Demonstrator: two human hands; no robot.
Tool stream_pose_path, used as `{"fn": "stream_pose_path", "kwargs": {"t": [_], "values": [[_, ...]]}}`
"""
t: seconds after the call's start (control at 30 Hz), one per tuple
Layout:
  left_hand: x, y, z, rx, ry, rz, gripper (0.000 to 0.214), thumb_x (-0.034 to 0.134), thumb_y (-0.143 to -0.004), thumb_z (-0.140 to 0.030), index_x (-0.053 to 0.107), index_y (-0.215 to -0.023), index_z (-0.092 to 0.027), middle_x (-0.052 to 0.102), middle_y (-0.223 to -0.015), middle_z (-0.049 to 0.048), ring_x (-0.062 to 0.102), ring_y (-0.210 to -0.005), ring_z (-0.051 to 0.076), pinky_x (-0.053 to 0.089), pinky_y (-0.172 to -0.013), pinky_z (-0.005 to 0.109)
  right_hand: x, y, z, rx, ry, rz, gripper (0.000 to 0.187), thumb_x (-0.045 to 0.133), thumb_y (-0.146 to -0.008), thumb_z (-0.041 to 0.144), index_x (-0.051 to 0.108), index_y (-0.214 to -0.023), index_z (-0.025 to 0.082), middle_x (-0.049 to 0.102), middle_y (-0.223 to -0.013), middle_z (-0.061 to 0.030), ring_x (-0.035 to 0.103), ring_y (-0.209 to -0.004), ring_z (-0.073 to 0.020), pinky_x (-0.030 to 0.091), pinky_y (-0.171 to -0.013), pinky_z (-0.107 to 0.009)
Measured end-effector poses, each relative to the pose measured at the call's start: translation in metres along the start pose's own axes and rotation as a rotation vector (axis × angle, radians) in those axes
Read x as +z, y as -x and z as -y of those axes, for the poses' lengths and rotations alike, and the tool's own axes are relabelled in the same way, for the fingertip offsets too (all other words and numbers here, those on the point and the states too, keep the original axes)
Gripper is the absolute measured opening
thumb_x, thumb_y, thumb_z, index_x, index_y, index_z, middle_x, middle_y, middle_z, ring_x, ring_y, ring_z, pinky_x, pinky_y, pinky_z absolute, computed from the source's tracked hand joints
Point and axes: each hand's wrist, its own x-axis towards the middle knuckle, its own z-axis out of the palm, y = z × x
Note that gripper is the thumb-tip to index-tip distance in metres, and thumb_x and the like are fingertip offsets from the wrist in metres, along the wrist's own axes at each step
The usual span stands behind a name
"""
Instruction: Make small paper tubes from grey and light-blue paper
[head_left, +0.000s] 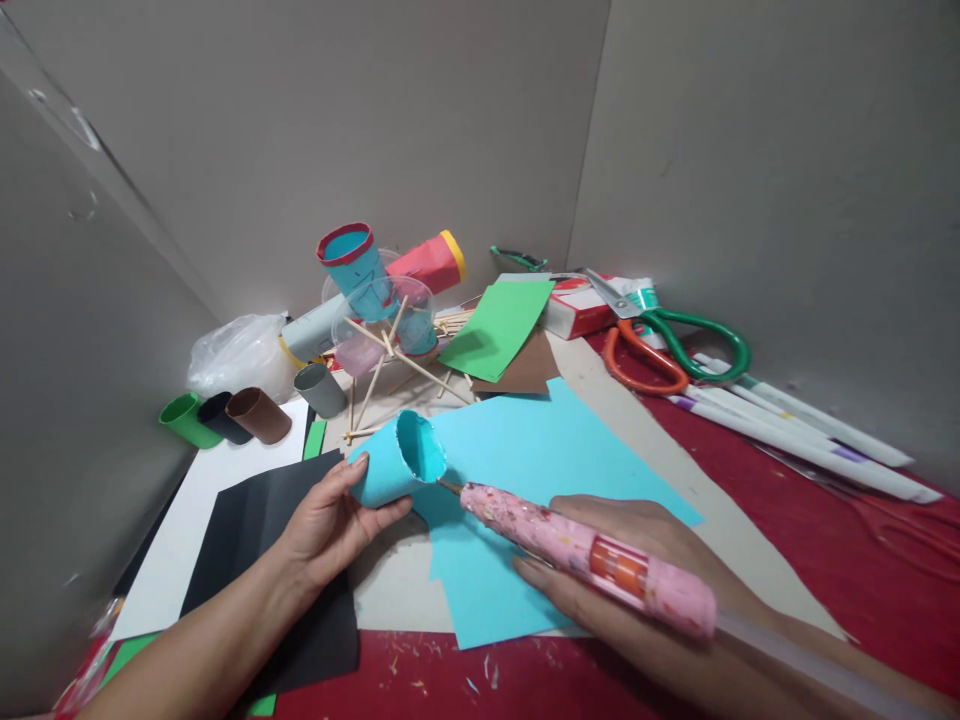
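Observation:
My left hand (324, 520) is closed round a light blue paper tube (394, 460), holding it tilted with its open end facing right. My right hand (637, 570) grips a pink glue gun (585, 555), whose metal tip touches the lower rim of the tube's opening. Both are above a light blue paper sheet (525, 450) lying on grey cardboard (637, 420).
Black paper (270, 520) and white paper lie at left, with green, black and brown tubes (225, 415) behind. A stick-and-cup model (375, 310) stands at the back. Green paper (499, 325), two pairs of scissors (660, 340) and glue sticks (795, 420) lie at right. Grey walls close the corner.

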Motion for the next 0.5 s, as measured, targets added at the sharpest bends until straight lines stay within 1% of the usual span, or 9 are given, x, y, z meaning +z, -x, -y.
{"fn": "stream_pose_path", "kwargs": {"t": [0.17, 0.33, 0.4, 0.5], "values": [[0.0006, -0.0002, 0.0000, 0.007, 0.005, -0.010, 0.032, 0.086, -0.068, -0.016, 0.065, -0.092, -0.013, 0.072, -0.097, 0.0080, 0.071, -0.084, 0.022, 0.066, -0.070, 0.036, -0.0040, -0.0006, 0.0068, 0.018, 0.008, 0.007, 0.040, 0.052, -0.091, 0.052, 0.053, -0.061, 0.025, 0.050, -0.054, 0.0008, 0.045, -0.046, -0.0149, 0.036, -0.047, -0.031], [0.0016, -0.0002, 0.0010, 0.009, 0.004, -0.009, 0.033, 0.086, -0.068, -0.015, 0.065, -0.093, -0.013, 0.072, -0.097, 0.0080, 0.071, -0.084, 0.022, 0.066, -0.070, 0.036, -0.0014, -0.0011, 0.0037, 0.049, 0.023, 0.031, 0.040, 0.053, -0.089, 0.057, 0.059, -0.066, 0.025, 0.053, -0.055, 0.0008, 0.047, -0.047, -0.0156, 0.039, -0.047, -0.030], [0.0023, -0.0001, 0.0015, 0.008, -0.006, -0.015, 0.034, 0.084, -0.070, -0.015, 0.065, -0.097, -0.013, 0.071, -0.098, 0.0084, 0.070, -0.085, 0.022, 0.065, -0.070, 0.035, 0.0000, -0.0015, 0.0024, 0.066, 0.021, 0.043, 0.042, 0.053, -0.088, 0.058, 0.057, -0.064, 0.025, 0.054, -0.055, 0.0008, 0.048, -0.047, -0.0156, 0.040, -0.047, -0.030], [0.0029, -0.0002, 0.0025, 0.008, -0.022, -0.030, 0.032, 0.082, -0.072, -0.014, 0.065, -0.099, -0.012, 0.070, -0.099, 0.0085, 0.070, -0.085, 0.021, 0.065, -0.071, 0.035, 0.0000, -0.0015, 0.0043, 0.085, 0.032, 0.048, 0.044, 0.054, -0.088, 0.057, 0.050, -0.060, 0.024, 0.053, -0.053, 0.0022, 0.047, -0.046, -0.0142, 0.040, -0.046, -0.029]]}}
